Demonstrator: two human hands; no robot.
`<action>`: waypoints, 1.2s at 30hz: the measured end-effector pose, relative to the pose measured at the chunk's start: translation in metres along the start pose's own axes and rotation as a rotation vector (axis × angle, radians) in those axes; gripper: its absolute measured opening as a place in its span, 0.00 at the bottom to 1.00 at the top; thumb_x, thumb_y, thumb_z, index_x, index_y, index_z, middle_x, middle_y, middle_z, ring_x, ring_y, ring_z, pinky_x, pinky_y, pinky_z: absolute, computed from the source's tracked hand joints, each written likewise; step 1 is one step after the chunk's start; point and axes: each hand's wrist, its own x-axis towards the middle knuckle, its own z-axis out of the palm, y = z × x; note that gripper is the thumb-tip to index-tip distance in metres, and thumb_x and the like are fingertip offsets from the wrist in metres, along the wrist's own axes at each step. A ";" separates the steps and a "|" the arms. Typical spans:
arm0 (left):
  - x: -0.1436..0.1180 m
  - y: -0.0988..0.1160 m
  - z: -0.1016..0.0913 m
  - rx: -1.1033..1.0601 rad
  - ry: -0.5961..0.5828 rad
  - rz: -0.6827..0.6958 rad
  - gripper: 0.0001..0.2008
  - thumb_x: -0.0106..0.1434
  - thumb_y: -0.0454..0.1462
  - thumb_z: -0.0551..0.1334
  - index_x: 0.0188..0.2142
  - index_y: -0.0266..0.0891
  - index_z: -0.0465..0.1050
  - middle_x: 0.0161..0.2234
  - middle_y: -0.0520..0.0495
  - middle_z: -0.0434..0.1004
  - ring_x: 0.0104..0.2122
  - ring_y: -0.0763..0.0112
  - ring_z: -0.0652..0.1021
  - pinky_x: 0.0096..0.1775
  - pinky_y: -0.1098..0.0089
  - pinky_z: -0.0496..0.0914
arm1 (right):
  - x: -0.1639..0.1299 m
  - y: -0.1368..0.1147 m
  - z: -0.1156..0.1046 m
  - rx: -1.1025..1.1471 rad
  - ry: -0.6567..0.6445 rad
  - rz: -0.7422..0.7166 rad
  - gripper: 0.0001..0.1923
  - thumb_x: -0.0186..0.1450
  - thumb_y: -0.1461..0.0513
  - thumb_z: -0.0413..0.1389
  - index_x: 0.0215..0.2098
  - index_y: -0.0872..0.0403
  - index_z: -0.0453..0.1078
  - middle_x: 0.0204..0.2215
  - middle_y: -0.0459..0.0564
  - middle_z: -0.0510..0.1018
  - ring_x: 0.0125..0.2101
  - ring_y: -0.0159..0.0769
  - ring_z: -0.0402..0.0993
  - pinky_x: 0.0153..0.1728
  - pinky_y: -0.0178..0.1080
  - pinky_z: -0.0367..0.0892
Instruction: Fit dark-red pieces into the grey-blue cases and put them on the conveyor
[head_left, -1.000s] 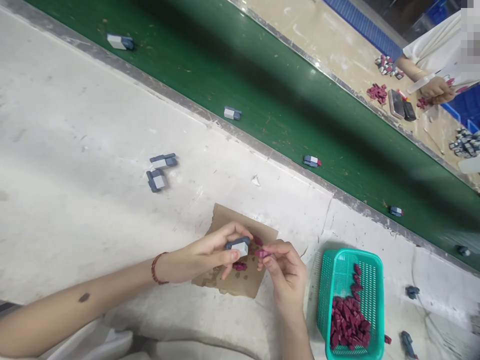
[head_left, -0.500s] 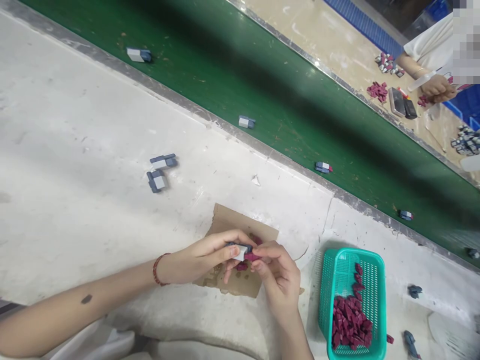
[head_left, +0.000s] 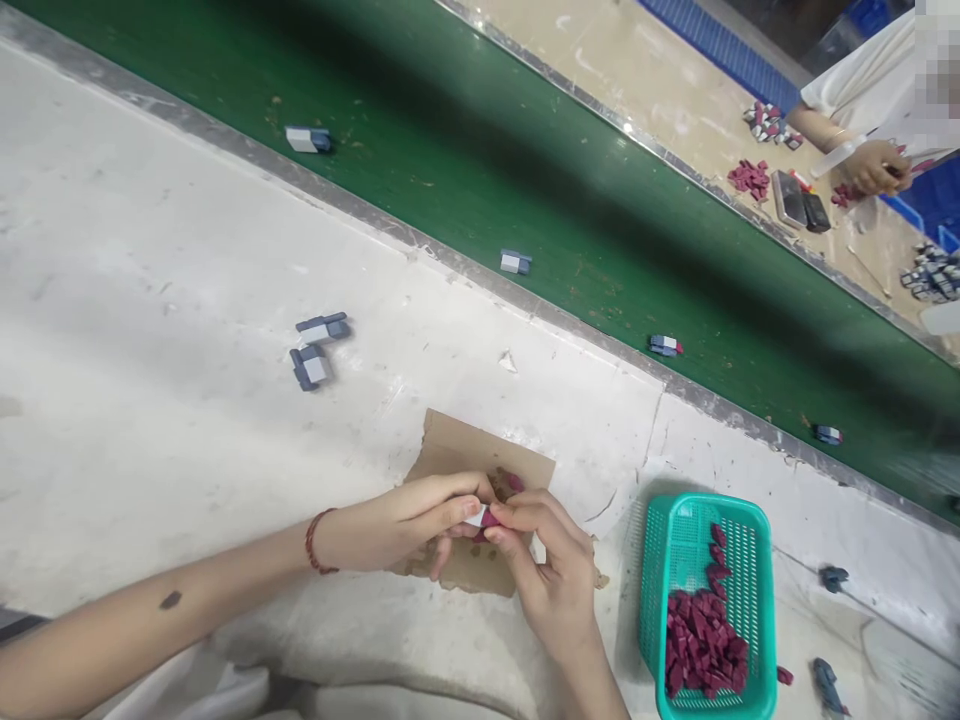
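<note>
My left hand (head_left: 405, 522) pinches a small blue-grey and white plastic part (head_left: 476, 517), mostly covered by the fingers. At its right end, my right hand (head_left: 555, 565) grips a small maroon piece (head_left: 490, 517) between thumb and forefinger, against the white part. Whether the two are fully joined I cannot tell. Both hands are over a torn piece of brown cardboard (head_left: 457, 440) with dark wet-looking spots. Another maroon piece (head_left: 514, 482) lies on the cardboard, just above my right fingers.
A green basket (head_left: 651, 580) of maroon pieces stands at my right. Two blue-grey and white parts (head_left: 315, 365) lie on the white table at left. Several similar parts ride the green conveyor belt (head_left: 420, 190). Across it, a co-worker's hand (head_left: 874, 168) is near piled pieces.
The parts on the belt have shifted right and slightly down. My fingers have closed further around the joined parts, which are now more hidden and slightly lower left.
</note>
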 end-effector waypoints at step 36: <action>0.173 0.101 -0.090 1.559 0.628 0.474 0.21 0.67 0.40 0.48 0.52 0.33 0.72 0.46 0.33 0.71 0.49 0.43 0.72 0.48 0.51 0.68 | -0.120 0.034 -0.140 -0.689 0.401 0.696 0.14 0.59 0.55 0.53 0.32 0.53 0.78 0.33 0.56 0.82 0.34 0.48 0.77 0.39 0.48 0.71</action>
